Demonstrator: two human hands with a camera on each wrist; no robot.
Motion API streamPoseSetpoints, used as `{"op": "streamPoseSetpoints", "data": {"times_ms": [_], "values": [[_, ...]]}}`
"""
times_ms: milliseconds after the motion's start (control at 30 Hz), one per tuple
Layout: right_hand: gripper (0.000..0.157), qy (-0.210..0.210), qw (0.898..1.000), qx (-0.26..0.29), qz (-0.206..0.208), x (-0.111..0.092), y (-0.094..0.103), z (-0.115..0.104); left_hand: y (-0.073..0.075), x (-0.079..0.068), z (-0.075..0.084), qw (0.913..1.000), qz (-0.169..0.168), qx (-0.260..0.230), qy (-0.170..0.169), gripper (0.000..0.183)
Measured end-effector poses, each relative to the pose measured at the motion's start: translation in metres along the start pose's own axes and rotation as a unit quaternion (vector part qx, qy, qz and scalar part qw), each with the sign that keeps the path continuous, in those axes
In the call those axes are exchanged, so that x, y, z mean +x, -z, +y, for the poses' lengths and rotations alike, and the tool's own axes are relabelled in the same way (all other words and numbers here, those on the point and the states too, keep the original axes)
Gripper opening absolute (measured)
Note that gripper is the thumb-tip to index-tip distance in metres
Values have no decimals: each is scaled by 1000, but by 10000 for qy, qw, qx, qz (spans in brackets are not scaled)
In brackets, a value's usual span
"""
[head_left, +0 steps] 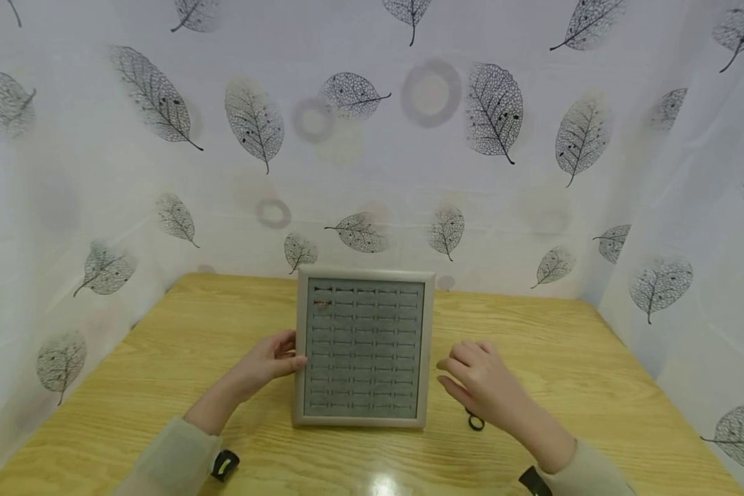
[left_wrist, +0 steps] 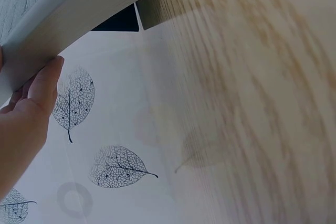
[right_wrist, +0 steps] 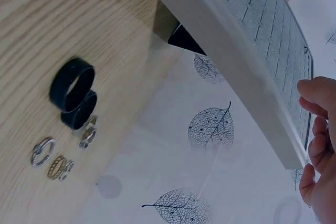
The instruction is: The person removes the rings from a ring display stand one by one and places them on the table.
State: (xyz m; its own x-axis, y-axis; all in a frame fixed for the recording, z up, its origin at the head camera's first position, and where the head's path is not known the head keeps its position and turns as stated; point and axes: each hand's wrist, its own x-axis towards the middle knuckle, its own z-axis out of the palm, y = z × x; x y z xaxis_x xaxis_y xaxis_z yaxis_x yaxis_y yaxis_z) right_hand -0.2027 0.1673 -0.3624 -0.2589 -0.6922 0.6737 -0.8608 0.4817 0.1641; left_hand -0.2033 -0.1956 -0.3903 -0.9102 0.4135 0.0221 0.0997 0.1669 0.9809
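A framed ring display board [head_left: 364, 348] with a grey slotted insert stands upright on the table. My left hand [head_left: 271, 359] grips its left edge, thumb on the front and fingers behind. A small reddish ring [head_left: 323, 303] sits in the second row's leftmost slot. Just off the right edge is my right hand [head_left: 480, 379], its fingers loosely bent, with nothing visible in them. In the right wrist view, a larger black ring [right_wrist: 59, 85] and a smaller black ring [right_wrist: 72, 119] touch on the wood. Beside them lie a silver ring [right_wrist: 35, 153] and a gold-coloured ring [right_wrist: 55, 168].
The wooden table [head_left: 235, 310] meets a white curtain [head_left: 372, 172] printed with leaves, at the back and both sides. A black support [right_wrist: 185, 39] shows behind the board. Dark bands [head_left: 225, 466] are worn on both wrists.
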Motion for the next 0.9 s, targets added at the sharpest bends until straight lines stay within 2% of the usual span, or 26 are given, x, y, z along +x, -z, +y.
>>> {"op": "streamPoseSetpoints", "data": {"times_ms": [233,433,700,900], "values": [[30,186,9978,64,640,26,-9,-7,0,-1,0,10000,9,-55,7,66],[8,255,9966,101,782,45,-19,-10,-1,0,-1,10000,33,-25,29,64],[18,418,9944,130,963,76,-36,-15,-1,1,-1,10000,-15,-25,-42,63],[20,561,9931,-98,1021,95,-49,-19,-1,0,-1,10000,-42,-32,-61,62]]}}
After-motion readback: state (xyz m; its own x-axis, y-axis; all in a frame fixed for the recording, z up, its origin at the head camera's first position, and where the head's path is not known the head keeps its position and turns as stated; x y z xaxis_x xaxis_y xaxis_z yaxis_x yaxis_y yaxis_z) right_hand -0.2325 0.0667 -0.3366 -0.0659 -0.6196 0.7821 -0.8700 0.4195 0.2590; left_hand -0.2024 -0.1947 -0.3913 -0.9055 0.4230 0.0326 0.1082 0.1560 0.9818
